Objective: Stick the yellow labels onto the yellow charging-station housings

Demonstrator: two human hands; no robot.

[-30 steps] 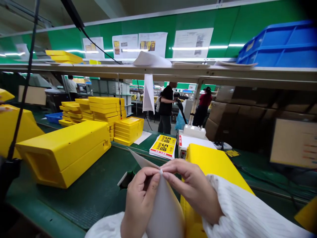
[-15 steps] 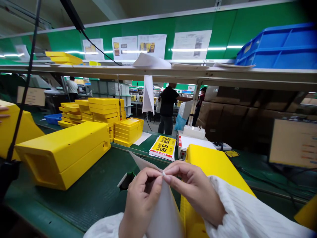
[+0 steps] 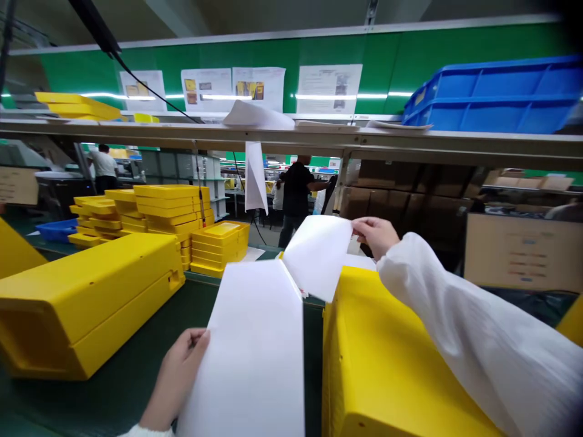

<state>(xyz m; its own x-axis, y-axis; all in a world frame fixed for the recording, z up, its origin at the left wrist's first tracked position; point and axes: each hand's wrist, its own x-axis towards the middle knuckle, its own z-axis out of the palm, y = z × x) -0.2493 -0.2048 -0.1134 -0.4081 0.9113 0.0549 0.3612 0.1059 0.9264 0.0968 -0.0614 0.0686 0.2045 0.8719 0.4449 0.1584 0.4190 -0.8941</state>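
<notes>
My left hand [image 3: 180, 370] pinches the left edge of a large white sheet [image 3: 255, 352], which looks like a sticker sheet seen from its backing side. At the sheet's upper right, my right hand [image 3: 376, 235] grips the corner of a white flap [image 3: 316, 258], pulled away along a slanting line. The flap looks like backing paper peeling off. Below my right forearm lies a long yellow casing [image 3: 392, 352]. Another yellow casing [image 3: 91, 297] lies to the left of my left hand. The stack of printed yellow labels is almost wholly hidden behind the flap.
Stacked yellow trays [image 3: 221, 246] and a blue bin [image 3: 57, 229] stand at the back left. Overhead runs a shelf [image 3: 410, 138] with blue crates [image 3: 492, 94]. A person in black [image 3: 296, 191] stands beyond the bench. A cardboard panel [image 3: 523, 252] stands at right.
Both hands were pinching together at the sheet's top corner. They are now apart: the left lower left, the right up and right with the flap. The view has shifted right.
</notes>
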